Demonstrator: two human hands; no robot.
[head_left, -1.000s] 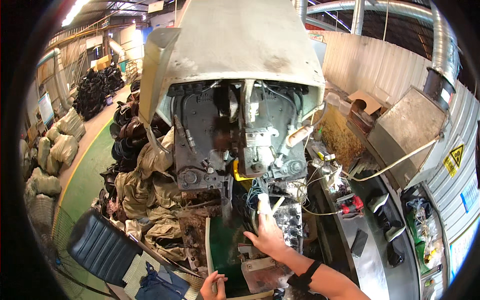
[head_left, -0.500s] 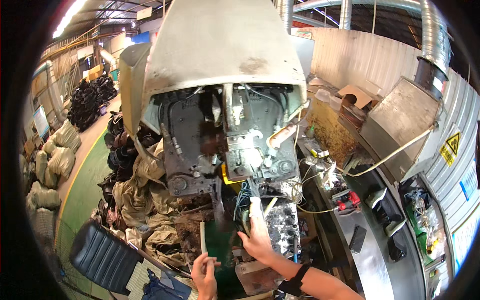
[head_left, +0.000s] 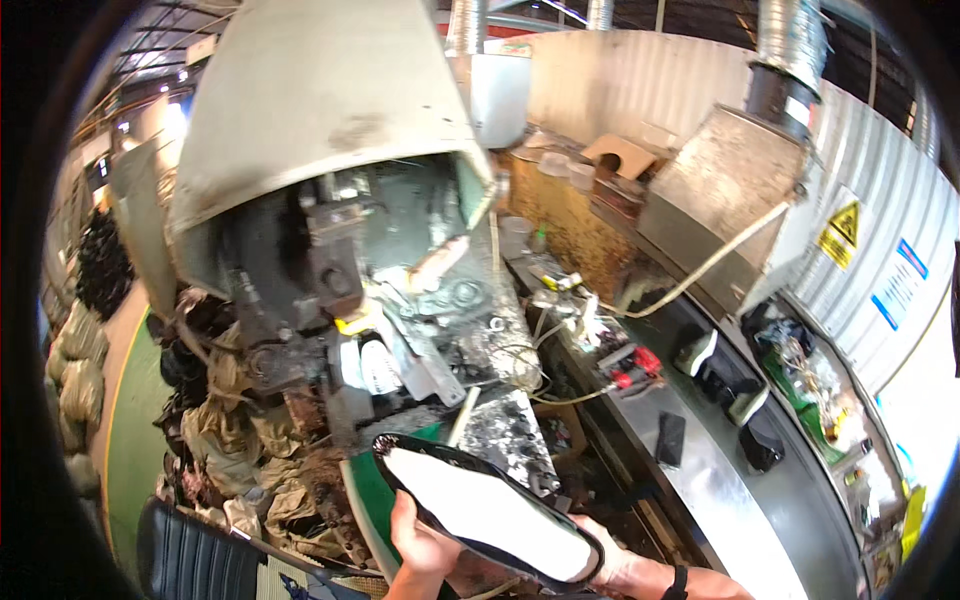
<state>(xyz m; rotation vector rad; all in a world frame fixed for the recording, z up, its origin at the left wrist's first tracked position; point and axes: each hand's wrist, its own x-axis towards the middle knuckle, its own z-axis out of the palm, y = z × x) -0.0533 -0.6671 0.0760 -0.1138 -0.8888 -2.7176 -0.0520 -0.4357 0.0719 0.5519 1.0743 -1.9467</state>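
Low in the head view, both hands held a shoe sole (head_left: 490,510), a long flat piece with a white face and a glossy black rim, tilted from upper left to lower right. The left hand (head_left: 425,540) gripped its near edge, fingers curled under it and mostly hidden. The right hand (head_left: 610,565) supported the lower right end; its fingers lay behind the sole, so their spread could not be told. Just beyond stood a grimy machine (head_left: 380,300) under a pale hood (head_left: 320,100). A steel bench (head_left: 720,490) ran along the right, carrying black shoes (head_left: 725,375). Sacks (head_left: 80,370) lay far left.
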